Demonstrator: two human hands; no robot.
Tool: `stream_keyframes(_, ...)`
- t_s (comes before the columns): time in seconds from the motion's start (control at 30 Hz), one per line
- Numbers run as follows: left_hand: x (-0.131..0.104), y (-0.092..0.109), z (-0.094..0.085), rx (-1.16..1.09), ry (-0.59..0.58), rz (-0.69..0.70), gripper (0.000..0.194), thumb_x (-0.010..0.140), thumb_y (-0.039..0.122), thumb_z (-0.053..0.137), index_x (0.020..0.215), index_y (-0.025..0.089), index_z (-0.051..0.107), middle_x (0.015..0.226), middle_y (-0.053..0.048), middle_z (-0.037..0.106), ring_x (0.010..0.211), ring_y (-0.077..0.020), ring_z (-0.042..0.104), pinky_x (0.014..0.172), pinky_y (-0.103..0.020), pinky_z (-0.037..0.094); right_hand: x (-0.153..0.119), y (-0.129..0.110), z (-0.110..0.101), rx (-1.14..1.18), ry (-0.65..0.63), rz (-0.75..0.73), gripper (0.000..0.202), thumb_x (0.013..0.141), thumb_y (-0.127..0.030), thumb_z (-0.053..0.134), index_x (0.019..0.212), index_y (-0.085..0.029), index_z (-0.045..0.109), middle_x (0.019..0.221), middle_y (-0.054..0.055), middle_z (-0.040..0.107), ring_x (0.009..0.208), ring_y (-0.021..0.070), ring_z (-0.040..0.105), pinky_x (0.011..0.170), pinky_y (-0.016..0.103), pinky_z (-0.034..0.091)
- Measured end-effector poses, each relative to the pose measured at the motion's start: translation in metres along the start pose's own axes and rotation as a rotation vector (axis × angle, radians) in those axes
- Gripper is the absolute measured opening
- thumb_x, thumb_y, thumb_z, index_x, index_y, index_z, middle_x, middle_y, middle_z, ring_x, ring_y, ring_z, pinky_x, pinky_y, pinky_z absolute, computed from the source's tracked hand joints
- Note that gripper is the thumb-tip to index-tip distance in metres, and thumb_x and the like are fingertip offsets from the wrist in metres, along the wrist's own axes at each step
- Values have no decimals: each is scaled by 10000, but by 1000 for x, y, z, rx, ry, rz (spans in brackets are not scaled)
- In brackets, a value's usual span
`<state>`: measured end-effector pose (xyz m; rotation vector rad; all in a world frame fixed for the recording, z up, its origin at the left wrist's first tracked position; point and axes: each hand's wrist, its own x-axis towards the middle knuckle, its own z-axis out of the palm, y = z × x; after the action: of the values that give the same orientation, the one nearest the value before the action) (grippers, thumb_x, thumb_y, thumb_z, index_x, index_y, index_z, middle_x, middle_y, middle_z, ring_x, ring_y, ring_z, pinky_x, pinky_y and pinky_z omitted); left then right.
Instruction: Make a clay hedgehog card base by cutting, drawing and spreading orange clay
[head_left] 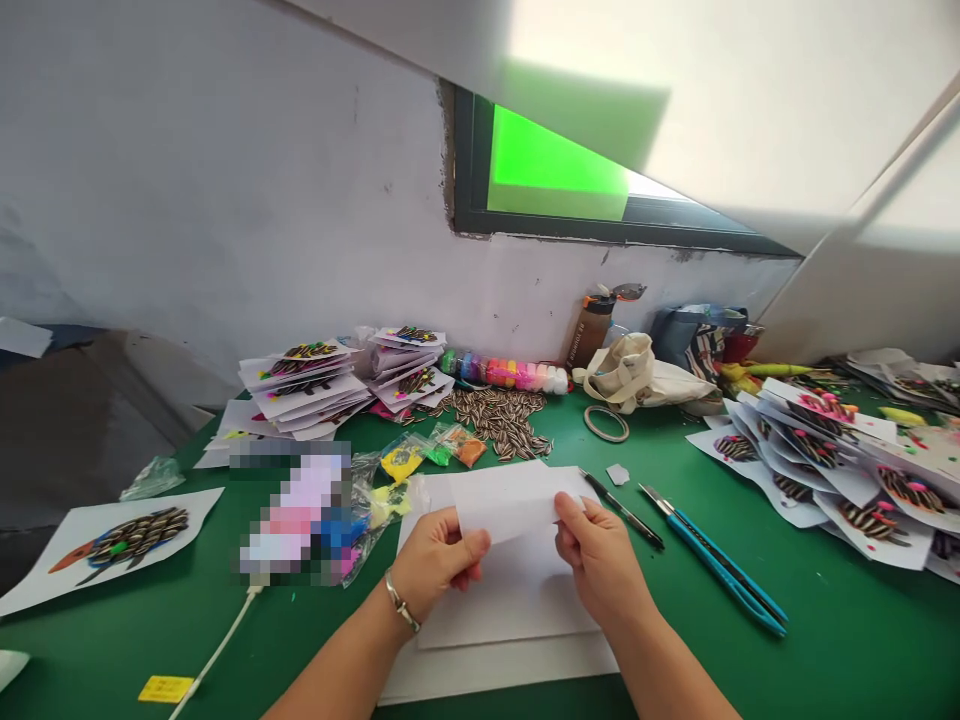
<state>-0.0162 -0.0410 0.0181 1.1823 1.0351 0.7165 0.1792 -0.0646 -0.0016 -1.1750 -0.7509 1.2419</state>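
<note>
A small sheet of white paper (510,505) is pinched between my two hands, tilted up above larger white sheets (517,600) that lie on the green table. At the left edge of the paper, my left hand (439,560) grips with thumb over fingers. On the opposite edge, my right hand (596,555) holds it the same way. A black pen (622,510) lies just right of the sheets. Farther right rest blue-handled tweezers (720,565), with a small grey-white scrap (618,474) between them and the pen.
Behind the sheets are a pile of striped seeds (502,418), bags of coloured clay (401,460) and a tape roll (606,424). Stacked seed-picture cards stand left (307,390) and right (825,460). A white cable (225,645) crosses the left front beside a yellow label (166,689).
</note>
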Motion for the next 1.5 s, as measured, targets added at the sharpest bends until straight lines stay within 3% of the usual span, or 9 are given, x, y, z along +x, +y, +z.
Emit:
stream_keyframes(0.4,2,5,-19,188,75,-115,468,601,609,665,563,186,469,371,60,475,339,-72,361,370,-196,280,2,0,-9,-145,-25,29,426,785,-492,606,552,-172,449,436,-79,310,445,54,215,453,231,143)
stream_keyframes(0.5,-1,13,-31,352,259,-60,481,679,634,575,524,194,460,375,50,479,346,-90,392,381,-210,304,0,1,-8,-246,-21,48,466,778,-512,588,505,-185,399,443,-50,359,482,84,333,448,223,175)
stream_keyframes(0.63,-12,19,-31,697,604,282,440,839,546,455,595,196,562,526,7,609,505,-142,560,513,-248,430,-5,0,-11,-358,9,66,475,767,-533,566,497,-202,358,448,-40,346,575,133,447,446,210,187)
stream_keyframes(0.7,-15,14,-20,797,525,473,405,894,487,406,743,197,645,686,-25,687,646,-166,631,617,-269,486,-8,0,-12,-412,-7,89,472,772,-541,544,503,-205,352,448,-43,355,548,127,434,445,212,195)
stream_keyframes(0.8,-13,-3,2,1031,150,700,421,918,463,395,1148,187,615,1201,-104,626,1120,-238,560,956,-368,436,-14,2,-11,-569,-41,87,459,798,-551,495,521,-195,409,462,-45,400,475,100,368,453,223,229)
stream_keyframes(0.97,-4,-27,18,1350,-209,522,598,880,593,373,1394,289,359,1479,-113,311,1366,-321,229,1078,-586,187,-17,-6,-32,-1032,45,-210,477,818,-565,459,527,-189,496,513,-14,490,531,130,437,523,250,314)
stream_keyframes(1.13,-5,-29,16,1369,-240,479,595,893,606,299,1413,316,309,1502,-105,260,1386,-312,157,1091,-581,135,-11,-27,-103,-1341,408,-424,449,845,-517,407,1032,-164,612,973,96,655,914,255,566,779,349,427)
stream_keyframes(1.23,-5,-28,18,1375,-186,530,569,903,582,309,1406,316,327,1504,-96,257,1391,-313,132,1093,-583,124,-12,-25,-142,-1647,587,-348,507,861,-498,365,1185,-151,542,1159,134,601,1071,334,504,811,453,423)
stream_keyframes(1.5,-4,-28,21,1404,-251,460,561,911,579,279,1409,324,316,1502,-114,248,1385,-311,159,1090,-582,112,-14,-2,-169,-1796,582,-314,378,917,-331,317,1143,-161,569,1061,114,626,951,294,557,703,419,474)
